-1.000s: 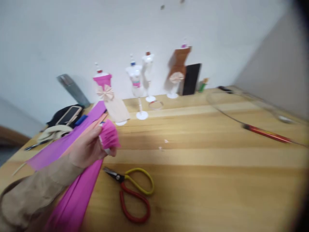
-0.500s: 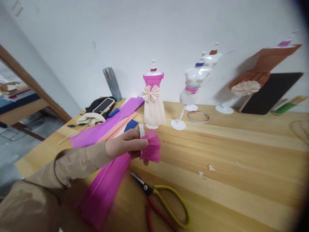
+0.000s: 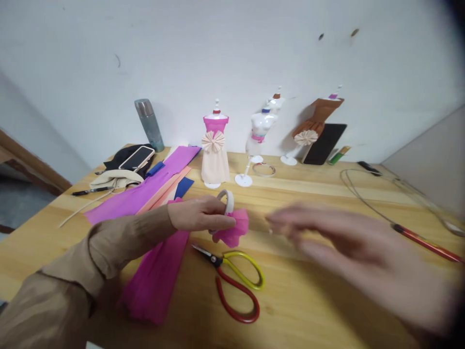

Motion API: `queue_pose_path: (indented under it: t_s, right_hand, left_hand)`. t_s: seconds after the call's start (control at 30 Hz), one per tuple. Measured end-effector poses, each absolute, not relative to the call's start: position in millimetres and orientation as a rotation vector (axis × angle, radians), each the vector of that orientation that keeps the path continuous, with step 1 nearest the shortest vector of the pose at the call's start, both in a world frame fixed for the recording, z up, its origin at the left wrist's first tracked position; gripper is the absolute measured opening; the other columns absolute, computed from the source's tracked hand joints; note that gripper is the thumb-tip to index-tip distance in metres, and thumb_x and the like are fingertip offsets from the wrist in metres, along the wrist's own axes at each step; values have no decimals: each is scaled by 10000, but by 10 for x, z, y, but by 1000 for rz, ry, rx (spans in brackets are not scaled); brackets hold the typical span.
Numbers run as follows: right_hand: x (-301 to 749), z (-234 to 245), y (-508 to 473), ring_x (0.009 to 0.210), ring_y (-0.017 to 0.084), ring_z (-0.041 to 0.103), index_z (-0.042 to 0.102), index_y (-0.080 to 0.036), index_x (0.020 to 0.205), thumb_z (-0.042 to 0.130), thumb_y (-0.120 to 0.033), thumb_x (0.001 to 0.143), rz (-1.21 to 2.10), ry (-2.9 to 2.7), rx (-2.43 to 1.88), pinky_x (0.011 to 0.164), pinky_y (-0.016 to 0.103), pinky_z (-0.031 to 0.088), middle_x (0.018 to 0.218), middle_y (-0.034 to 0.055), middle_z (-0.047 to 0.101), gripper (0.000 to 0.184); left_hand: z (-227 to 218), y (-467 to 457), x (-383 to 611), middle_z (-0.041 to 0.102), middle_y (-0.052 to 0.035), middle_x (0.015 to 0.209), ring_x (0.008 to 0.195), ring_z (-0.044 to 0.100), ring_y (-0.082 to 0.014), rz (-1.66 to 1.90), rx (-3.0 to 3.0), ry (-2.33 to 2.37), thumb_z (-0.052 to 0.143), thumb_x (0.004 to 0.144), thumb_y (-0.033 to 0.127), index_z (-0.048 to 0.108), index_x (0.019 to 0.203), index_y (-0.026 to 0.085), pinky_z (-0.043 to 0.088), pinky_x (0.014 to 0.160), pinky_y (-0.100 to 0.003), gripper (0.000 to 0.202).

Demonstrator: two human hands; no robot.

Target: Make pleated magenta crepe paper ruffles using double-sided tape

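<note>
Pinched between the thumb and fingers of my left hand [image 3: 203, 214] is a gathered piece of pink crepe paper [image 3: 238, 230]. A white roll of tape [image 3: 228, 199] hangs around the fingers of the same hand. My right hand [image 3: 348, 247] is smeared by motion to the right of the paper, apart from it. Its fingertips seem drawn together, with a tiny whitish bit at them that I cannot make out. Below my left hand lie scissors [image 3: 217, 261] with one yellow and one red handle, blades pointing left.
Crepe paper strips [image 3: 156, 281] lie at left, near a phone [image 3: 141, 159] and a flask [image 3: 150, 126]. Behind stand a dress form in pink and cream [image 3: 215, 162], white forms [image 3: 261, 127] and a brown-dressed one [image 3: 321, 116]. A red pen-like tool [image 3: 428, 244] with a cord lies right.
My right hand has come into view from the right. My left hand still holds the pink paper and tape roll. The view has shifted, showing more of the table's right side.
</note>
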State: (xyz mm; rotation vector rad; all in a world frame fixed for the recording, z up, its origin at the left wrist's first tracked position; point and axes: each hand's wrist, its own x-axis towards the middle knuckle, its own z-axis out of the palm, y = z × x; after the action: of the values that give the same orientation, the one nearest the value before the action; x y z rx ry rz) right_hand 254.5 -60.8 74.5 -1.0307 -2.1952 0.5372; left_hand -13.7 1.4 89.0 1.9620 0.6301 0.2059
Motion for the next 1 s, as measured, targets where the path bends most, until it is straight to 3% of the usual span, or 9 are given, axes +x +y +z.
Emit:
queue_pose_path:
  t_s: [0.13,0.23,0.37,0.57,0.73,0.87,1.0]
  right_hand:
    - [1945,1169,-92,1043,235,630,723,-241,1015,414,-479,951,811,-2251,-770,924,379,508,1042,70,700,396]
    - [1786,1055,121,872,190,654,710,-178,1044,361,-439,977,1153,-2227,-697,835,341,527,828,59,685,441]
    - [1819,820,157,776,164,637,666,-160,1137,499,-395,924,1407,-2084,-684,735,312,521,809,40,670,358]
    - [1871,732,77,822,162,601,655,-226,1170,567,-356,897,1415,-1862,-730,777,324,483,881,34,656,315]
    - [1946,657,113,774,145,573,685,-236,1126,596,-404,892,1386,-1819,-632,735,301,464,796,16,605,302]
    - [1991,606,156,746,140,568,706,-214,1076,600,-428,886,1383,-1800,-584,698,281,453,776,14,592,305]
    - [1995,572,168,755,171,595,734,-164,919,585,-538,856,1459,-1789,-648,724,307,469,794,52,656,407]
  left_hand:
    - [1026,5,-124,535,-9,550,530,477,-94,144,2058,538,497,909,379,530,593,139,396,521,-210,399]
    - [1064,29,-142,453,14,501,482,411,-85,132,2006,531,544,879,454,493,534,152,361,488,-222,462]
    - [977,72,-194,410,29,475,457,371,-75,123,1887,523,549,839,581,475,522,154,308,452,-220,537]
    - [774,121,-240,438,25,487,431,354,-64,386,1725,411,364,862,704,545,613,131,279,435,-224,650]
    - [779,126,-278,595,-14,614,561,493,-86,365,1702,403,702,755,515,655,741,102,400,542,-210,416]
    - [788,122,-311,691,-72,738,706,606,-145,428,1685,481,741,741,428,697,786,96,486,701,-262,337]
    - [864,111,-334,675,-44,698,687,586,-131,479,1676,572,723,751,305,693,737,93,470,700,-257,215]
